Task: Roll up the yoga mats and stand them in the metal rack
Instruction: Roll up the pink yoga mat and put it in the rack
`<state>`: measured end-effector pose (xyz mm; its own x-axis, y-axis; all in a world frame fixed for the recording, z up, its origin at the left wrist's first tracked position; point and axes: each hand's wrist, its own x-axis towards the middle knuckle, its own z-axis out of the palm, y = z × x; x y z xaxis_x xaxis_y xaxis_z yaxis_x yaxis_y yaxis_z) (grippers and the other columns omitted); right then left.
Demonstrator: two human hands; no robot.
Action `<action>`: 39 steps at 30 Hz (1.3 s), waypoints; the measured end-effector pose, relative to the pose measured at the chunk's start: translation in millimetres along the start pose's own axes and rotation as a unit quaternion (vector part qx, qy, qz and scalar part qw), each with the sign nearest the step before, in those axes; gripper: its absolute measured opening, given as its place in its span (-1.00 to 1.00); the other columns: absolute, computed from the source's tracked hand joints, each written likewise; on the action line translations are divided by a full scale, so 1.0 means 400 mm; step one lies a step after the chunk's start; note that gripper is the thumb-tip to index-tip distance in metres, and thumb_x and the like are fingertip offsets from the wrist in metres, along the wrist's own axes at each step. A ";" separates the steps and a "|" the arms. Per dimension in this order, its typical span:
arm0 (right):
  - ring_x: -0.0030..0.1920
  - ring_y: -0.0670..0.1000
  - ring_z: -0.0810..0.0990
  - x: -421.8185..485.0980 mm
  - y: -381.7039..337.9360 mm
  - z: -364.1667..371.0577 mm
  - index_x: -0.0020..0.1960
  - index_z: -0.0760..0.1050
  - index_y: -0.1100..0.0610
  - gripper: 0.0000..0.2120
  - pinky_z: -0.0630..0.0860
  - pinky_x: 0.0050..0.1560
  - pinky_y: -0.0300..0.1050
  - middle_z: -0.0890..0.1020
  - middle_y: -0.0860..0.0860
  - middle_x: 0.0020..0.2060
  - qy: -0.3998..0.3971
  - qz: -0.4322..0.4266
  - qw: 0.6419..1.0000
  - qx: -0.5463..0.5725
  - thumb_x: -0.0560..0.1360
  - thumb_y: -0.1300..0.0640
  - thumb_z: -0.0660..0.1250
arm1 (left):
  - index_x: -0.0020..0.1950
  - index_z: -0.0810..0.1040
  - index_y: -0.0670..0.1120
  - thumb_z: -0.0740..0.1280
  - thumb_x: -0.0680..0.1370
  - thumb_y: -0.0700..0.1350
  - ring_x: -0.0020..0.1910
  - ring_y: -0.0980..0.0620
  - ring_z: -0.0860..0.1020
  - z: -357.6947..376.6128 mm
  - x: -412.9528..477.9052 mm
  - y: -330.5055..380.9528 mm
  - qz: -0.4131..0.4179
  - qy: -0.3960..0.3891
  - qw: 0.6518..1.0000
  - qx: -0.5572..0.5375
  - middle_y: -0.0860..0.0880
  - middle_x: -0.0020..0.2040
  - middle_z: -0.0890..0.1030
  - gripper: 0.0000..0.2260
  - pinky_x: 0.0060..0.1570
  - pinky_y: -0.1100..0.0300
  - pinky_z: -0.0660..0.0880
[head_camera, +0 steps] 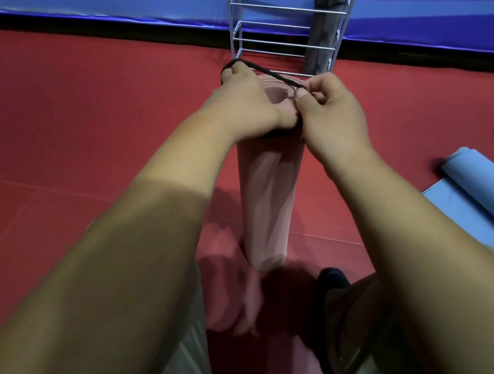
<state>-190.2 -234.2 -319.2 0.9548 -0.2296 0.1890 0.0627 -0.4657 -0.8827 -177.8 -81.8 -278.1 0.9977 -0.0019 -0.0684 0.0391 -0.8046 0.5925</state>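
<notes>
The rolled pink mat (264, 194) stands on end on the red floor (95, 110), not yet in the rack. Both hands are at its top: the left hand (245, 104) has its fingers hooked through a black strap (269, 74) on the mat's far left edge, and the right hand (332, 116) pinches the same strap on the mat's right. The hands hide most of the mat's top. Just behind the mat stands the metal rack (274, 7), with a rolled grey mat (323, 30) in its right side. Well right of the pink mat lies a partly rolled blue mat (483, 184). A dark shoe (332, 279) sits near the mat's base.
</notes>
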 end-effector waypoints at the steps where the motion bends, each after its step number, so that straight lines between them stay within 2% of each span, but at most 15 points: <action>1: -0.13 -0.03 0.62 0.000 0.002 0.001 0.03 0.57 0.02 -0.93 0.50 -0.07 -0.10 0.70 -0.06 -0.12 0.014 0.009 1.000 0.000 0.65 0.05 0.33 | 0.57 0.23 -0.21 0.59 0.34 0.30 0.37 -0.09 0.51 -0.014 0.004 -0.003 -0.009 -0.019 1.000 -0.020 -0.11 0.46 0.42 0.02 0.21 0.11 0.48; 5: -0.04 0.08 0.65 0.005 0.007 -0.001 -0.02 0.48 -0.04 -0.90 0.56 0.01 -0.02 0.65 -0.07 -0.13 0.053 0.038 0.998 -0.003 0.68 0.06 0.27 | 0.29 0.58 0.02 0.48 0.33 0.33 0.04 -0.05 0.67 -0.057 0.020 -0.034 -0.052 -0.044 0.986 -0.155 0.02 0.11 0.68 -0.36 -0.01 -0.01 0.61; 9: -0.03 0.17 0.72 0.022 0.030 0.004 -0.10 0.52 -0.03 -0.83 0.68 0.06 0.26 0.73 -0.02 -0.13 0.062 0.101 0.992 0.043 0.54 -0.10 0.25 | 0.44 0.55 0.06 0.26 0.38 0.64 0.07 -0.09 0.69 -0.070 0.006 -0.050 -0.069 -0.062 0.983 -0.161 0.02 0.27 0.66 -0.14 -0.04 -0.07 0.67; 11: -0.04 0.19 0.73 0.038 0.057 0.003 -0.06 0.58 0.03 -0.75 0.69 0.06 0.25 0.74 0.02 -0.14 0.046 0.127 0.989 0.064 0.51 -0.12 0.26 | 0.42 0.54 0.05 0.08 0.51 0.63 -0.14 -0.07 0.74 -0.070 -0.002 -0.063 -0.081 -0.104 0.972 -0.195 -0.02 0.13 0.70 -0.20 -0.14 -0.07 0.72; 13: -0.15 0.17 0.70 0.032 0.043 -0.007 -0.05 0.61 0.12 -0.76 0.68 -0.06 0.10 0.72 0.04 -0.18 0.035 0.160 0.983 0.079 0.52 -0.04 0.31 | 0.47 0.51 0.01 -0.05 0.56 0.58 -0.30 -0.04 0.71 -0.058 0.001 -0.080 -0.108 -0.151 0.951 -0.247 -0.03 -0.05 0.68 -0.18 -0.20 -0.04 0.70; 15: -0.38 0.02 0.60 0.026 0.045 -0.003 -0.02 0.61 0.13 -0.89 0.62 -0.29 -0.11 0.65 0.00 -0.32 -0.008 0.237 0.963 0.130 0.59 0.16 0.30 | 0.22 0.60 -0.02 -0.16 0.58 0.56 -0.41 -0.03 0.65 -0.038 0.018 -0.098 -0.136 -0.144 0.951 -0.239 -0.03 -0.25 0.65 -0.18 -0.32 0.06 0.63; 17: -0.53 -0.09 0.51 0.014 0.063 0.005 0.04 0.57 0.10 -0.77 0.49 -0.45 -0.28 0.59 -0.03 -0.42 -0.067 0.308 0.939 0.133 0.66 0.34 0.20 | -0.17 0.49 0.01 -0.22 0.61 0.52 -0.47 0.02 0.48 -0.026 0.029 -0.115 -0.187 -0.124 0.944 -0.241 0.01 -0.44 0.50 -0.27 -0.41 0.24 0.49; 20: -0.36 -0.06 0.48 0.010 0.083 0.015 -0.15 0.47 0.05 -0.71 0.48 -0.36 -0.23 0.51 -0.01 -0.27 -0.087 0.321 0.937 0.106 0.64 0.38 0.21 | -0.29 0.33 0.04 -0.26 0.59 0.54 -0.48 0.06 0.24 -0.002 0.051 -0.152 -0.257 -0.185 0.878 -0.360 0.04 -0.41 0.30 -0.30 -0.40 0.32 0.27; 22: -0.29 -0.02 0.47 0.012 0.093 0.018 -0.14 0.44 0.06 -0.73 0.50 -0.31 -0.18 0.49 0.01 -0.23 -0.097 0.331 0.936 0.072 0.65 0.35 0.19 | -0.25 0.40 0.04 -0.16 0.66 0.45 -0.45 0.09 0.22 0.019 0.066 -0.178 -0.259 -0.193 0.856 -0.404 0.06 -0.39 0.30 -0.37 -0.37 0.29 0.23; 24: -0.20 0.05 0.53 0.011 0.103 0.023 -0.01 0.54 0.09 -0.76 0.57 -0.23 -0.10 0.56 0.05 -0.17 -0.123 0.364 0.922 0.054 0.64 0.33 0.15 | -0.24 0.44 0.03 0.13 0.70 0.14 -0.40 0.09 0.29 0.050 0.065 -0.194 -0.252 -0.179 0.874 -0.376 0.07 -0.39 0.36 -0.63 -0.35 0.31 0.34; 26: -0.06 0.14 0.65 -0.005 0.112 0.031 0.07 0.58 0.14 -0.77 0.70 -0.06 0.17 0.65 0.11 -0.03 -0.144 0.382 0.912 0.027 0.64 0.30 0.16 | -0.18 0.47 0.02 0.21 0.63 -0.08 -0.34 0.04 0.38 0.088 0.060 -0.198 -0.257 -0.177 0.893 -0.324 0.05 -0.30 0.43 -0.81 -0.32 0.24 0.47; 28: -0.07 0.20 0.65 -0.026 0.136 0.042 -0.03 0.54 0.17 -0.77 0.69 0.03 0.38 0.65 0.20 -0.03 -0.144 0.370 0.918 0.017 0.63 0.38 0.15 | -0.09 0.50 0.02 0.21 0.64 -0.11 -0.29 0.01 0.42 0.131 0.056 -0.213 -0.272 -0.182 0.901 -0.283 0.03 -0.18 0.47 -0.85 -0.20 0.09 0.56; 31: -0.18 0.24 0.62 -0.045 0.187 0.062 -0.14 0.48 0.14 -0.76 0.73 -0.09 0.35 0.61 0.24 -0.07 -0.125 0.334 0.934 -0.016 0.59 0.41 0.20 | -0.03 0.53 0.01 0.21 0.66 -0.12 -0.24 0.02 0.44 0.173 0.051 -0.239 -0.285 -0.175 0.901 -0.277 0.04 -0.13 0.49 -0.86 -0.03 0.00 0.59; 36: -0.18 0.38 0.73 -0.045 0.259 0.086 -0.24 0.48 0.23 -0.78 0.72 -0.17 0.36 0.66 0.31 -0.20 -0.138 0.315 0.935 -0.087 0.55 0.43 0.27 | -0.11 0.48 0.00 0.23 0.71 -0.12 -0.26 0.09 0.37 0.208 0.050 -0.272 -0.293 -0.194 0.910 -0.219 0.06 -0.18 0.45 -0.80 -0.14 0.11 0.59; 39: -0.40 0.25 0.61 -0.059 0.265 0.084 -0.21 0.50 0.24 -0.77 0.68 -0.46 0.20 0.61 0.25 -0.26 -0.150 0.327 0.927 -0.102 0.57 0.46 0.28 | -0.09 0.48 -0.01 0.23 0.72 -0.17 -0.31 0.12 0.38 0.229 0.037 -0.281 -0.267 -0.230 0.918 -0.181 0.05 -0.19 0.47 -0.80 -0.12 0.12 0.62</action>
<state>-196.4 -249.4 -431.6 0.8089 -0.2866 -0.5134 -0.5857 -0.4695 -0.6607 -172.8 -45.6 -419.3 0.7053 0.0183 -0.7087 0.6144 -0.5145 0.5982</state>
